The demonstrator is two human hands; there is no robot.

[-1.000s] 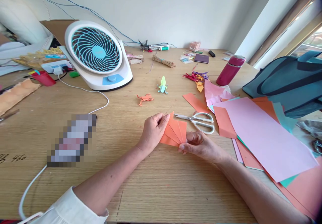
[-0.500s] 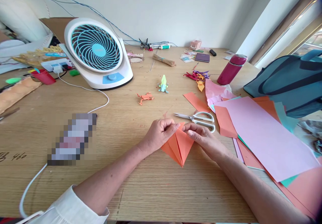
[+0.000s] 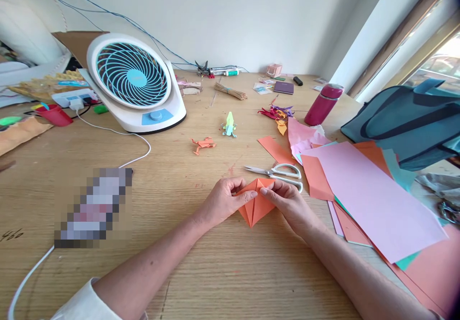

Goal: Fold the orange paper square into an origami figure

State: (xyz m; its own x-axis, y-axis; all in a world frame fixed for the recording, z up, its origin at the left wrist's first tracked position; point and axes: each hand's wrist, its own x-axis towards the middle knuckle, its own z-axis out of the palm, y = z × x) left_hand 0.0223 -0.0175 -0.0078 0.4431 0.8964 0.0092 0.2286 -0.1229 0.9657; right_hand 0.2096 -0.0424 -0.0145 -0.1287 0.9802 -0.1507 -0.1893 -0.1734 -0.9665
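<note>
Toward five o'clock, left hand [image 3: 225,201] and right hand [image 3: 292,204] pinch folded orange paper [image 3: 261,208]; uneven pressure could skew it.

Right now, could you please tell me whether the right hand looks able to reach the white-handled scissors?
Probably yes: the white-handled scissors lie just beyond the right hand and nothing rests on them, though that hand would likely first have to release the folded orange paper.
</note>
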